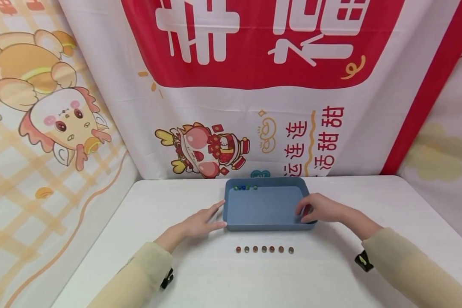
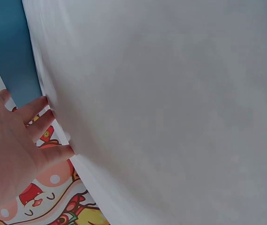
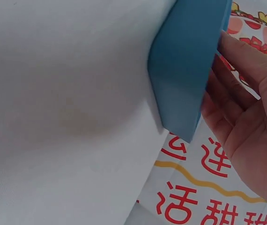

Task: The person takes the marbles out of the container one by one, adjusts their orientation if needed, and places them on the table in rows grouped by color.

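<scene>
A shallow blue tray (image 1: 263, 227) lies on the white table. Several green and blue marbles (image 1: 244, 188) sit in a row along its far wall, toward the left corner. My left hand (image 1: 200, 222) is spread at the tray's left side, straight fingertips right at the rim. Over the tray's right wall reaches my right hand (image 1: 323, 208), its fingers bent down inside near the front right corner. In the right wrist view, the tray wall (image 3: 185, 70) hides those fingertips, and I cannot tell whether they pinch a marble. Several reddish and greenish marbles (image 1: 264, 249) form a row in front of the tray.
The white tabletop (image 1: 200, 273) extends around the tray. Behind it hangs a red and white printed cloth (image 1: 254, 81), close to the tray's far side. A patterned cloth wall (image 1: 42, 171) borders the table on the left.
</scene>
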The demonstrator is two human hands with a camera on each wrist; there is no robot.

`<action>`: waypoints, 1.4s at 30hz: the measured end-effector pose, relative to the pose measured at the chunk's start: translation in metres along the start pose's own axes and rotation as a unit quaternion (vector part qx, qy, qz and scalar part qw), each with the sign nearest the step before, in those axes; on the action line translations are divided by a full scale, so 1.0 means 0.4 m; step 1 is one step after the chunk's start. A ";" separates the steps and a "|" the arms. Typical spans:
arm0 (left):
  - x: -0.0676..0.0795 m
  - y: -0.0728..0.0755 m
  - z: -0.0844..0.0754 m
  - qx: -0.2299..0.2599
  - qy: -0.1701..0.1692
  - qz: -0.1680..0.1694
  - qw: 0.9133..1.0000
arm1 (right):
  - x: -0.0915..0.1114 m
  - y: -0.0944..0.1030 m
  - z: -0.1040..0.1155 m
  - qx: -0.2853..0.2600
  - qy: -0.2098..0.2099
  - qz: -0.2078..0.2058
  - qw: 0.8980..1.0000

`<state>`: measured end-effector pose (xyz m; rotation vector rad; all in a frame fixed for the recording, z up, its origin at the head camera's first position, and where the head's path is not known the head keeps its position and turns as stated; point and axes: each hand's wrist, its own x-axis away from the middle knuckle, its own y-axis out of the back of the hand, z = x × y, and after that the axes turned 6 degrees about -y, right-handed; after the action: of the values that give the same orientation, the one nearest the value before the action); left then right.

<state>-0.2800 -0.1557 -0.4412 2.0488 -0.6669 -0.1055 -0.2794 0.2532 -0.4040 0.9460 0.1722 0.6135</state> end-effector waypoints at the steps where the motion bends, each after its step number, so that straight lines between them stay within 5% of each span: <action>1: 0.000 0.000 0.000 0.000 0.000 0.000 1.000 | -0.004 -0.004 -0.003 0.000 0.002 0.005 1.000; 28: 0.002 0.001 -0.001 -0.005 -0.003 -0.002 1.000 | -0.046 -0.010 0.000 0.082 -0.044 0.074 0.993; 42: 0.006 0.001 -0.009 -0.001 -0.001 0.000 1.000 | -0.048 -0.010 -0.013 0.083 -0.014 0.045 0.995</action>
<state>-0.2770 -0.1541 -0.4384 2.0461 -0.6682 -0.1089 -0.2955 0.2444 -0.4126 1.1272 0.1576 0.6757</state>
